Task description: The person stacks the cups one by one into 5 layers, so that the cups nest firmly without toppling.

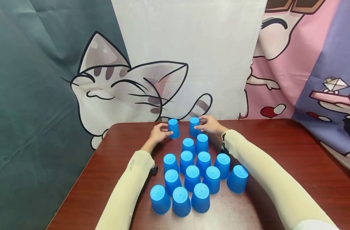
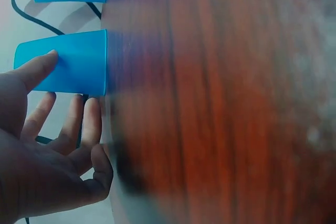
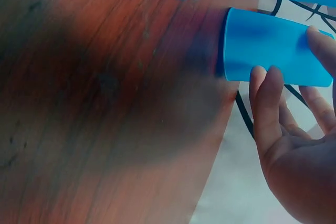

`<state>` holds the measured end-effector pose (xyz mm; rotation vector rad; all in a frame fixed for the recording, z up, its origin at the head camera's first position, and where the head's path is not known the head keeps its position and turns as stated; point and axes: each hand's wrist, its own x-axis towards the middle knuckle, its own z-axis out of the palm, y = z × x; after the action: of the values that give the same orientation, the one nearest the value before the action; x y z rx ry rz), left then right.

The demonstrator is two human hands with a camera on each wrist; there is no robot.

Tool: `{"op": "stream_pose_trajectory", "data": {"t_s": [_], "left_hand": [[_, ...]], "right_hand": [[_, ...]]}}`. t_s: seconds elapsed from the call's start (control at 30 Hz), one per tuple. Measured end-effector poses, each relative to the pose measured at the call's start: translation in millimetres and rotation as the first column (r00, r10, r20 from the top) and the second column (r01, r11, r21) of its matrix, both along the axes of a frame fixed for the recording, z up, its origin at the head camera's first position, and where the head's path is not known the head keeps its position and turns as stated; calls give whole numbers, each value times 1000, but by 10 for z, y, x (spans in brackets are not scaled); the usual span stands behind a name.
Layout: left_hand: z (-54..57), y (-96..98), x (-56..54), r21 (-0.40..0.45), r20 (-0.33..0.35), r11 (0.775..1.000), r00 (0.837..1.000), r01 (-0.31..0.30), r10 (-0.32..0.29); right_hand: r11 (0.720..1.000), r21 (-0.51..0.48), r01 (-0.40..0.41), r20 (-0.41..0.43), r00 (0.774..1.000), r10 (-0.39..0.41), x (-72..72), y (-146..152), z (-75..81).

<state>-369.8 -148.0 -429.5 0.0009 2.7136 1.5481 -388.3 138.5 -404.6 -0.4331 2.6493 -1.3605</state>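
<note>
At the table's far edge my left hand holds an upside-down blue plastic cup, its thumb on the near side and fingertips along the left side. In the left wrist view that thumb lies across the cup. A short gap to the right, my right hand grips a second inverted blue cup from its right. The right wrist view has fingertips on both sides of this cup. Both cups stand upside down at the table's back edge.
Nearer, several inverted blue cups stand close together in uneven rows between the forearms. One cup sits apart at their right, by the right sleeve. The brown wooden table ends at a cartoon-printed cloth behind.
</note>
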Motion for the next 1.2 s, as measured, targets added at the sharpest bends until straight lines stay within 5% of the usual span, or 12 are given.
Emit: {"op": "stream_pose_trajectory", "data": {"t_s": [0.5,0.93,1.2], "left_hand": [[9,74,-16,-31,-10,999,1000,20,-20],[19,90,-15,-45,3,997,998,58,-58],[69,69,12,-82,-81,996,996,22,-29]], "right_hand": [[996,-81,-21,54,998,25,-66,-115,-67],[999,-42,-30,36,999,32,-31,-128,-57],[997,-43,-56,45,997,58,25,20,-2]]}}
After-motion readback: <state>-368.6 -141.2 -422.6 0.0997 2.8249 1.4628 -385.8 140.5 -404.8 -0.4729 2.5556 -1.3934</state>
